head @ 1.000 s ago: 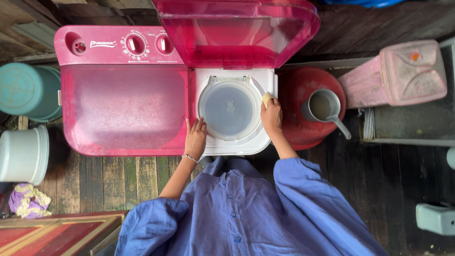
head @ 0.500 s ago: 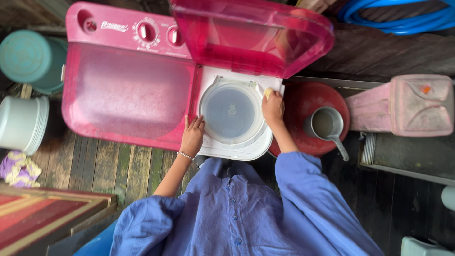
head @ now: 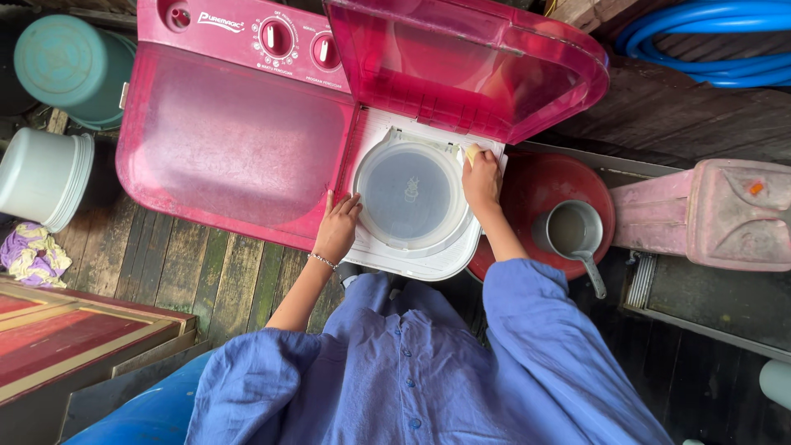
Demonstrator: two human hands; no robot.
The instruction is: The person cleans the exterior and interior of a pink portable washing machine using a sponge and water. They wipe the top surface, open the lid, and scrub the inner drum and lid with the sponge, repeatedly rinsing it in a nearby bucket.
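A pink twin-tub washing machine (head: 231, 148) stands before me with its right lid (head: 461, 66) raised. Under that lid lies a round translucent inner cover (head: 409, 194) in a white surround. My left hand (head: 338, 227) rests flat on the machine's front edge, left of the cover, holding nothing. My right hand (head: 480, 177) presses a small yellow sponge (head: 471, 152) against the cover's upper right rim. Blue sleeves cover both my arms.
A red basin (head: 544, 185) with a metal dipper (head: 574, 233) sits right of the machine, then a pink jerrycan (head: 725, 216). Teal (head: 70, 66) and pale buckets (head: 41, 177) stand left, a cloth (head: 33, 254) on the plank floor, blue hose (head: 709, 41) far right.
The view has shifted and drawn closer. My right hand has slid a little further up the cover's right rim; my left hand stays at the front edge.
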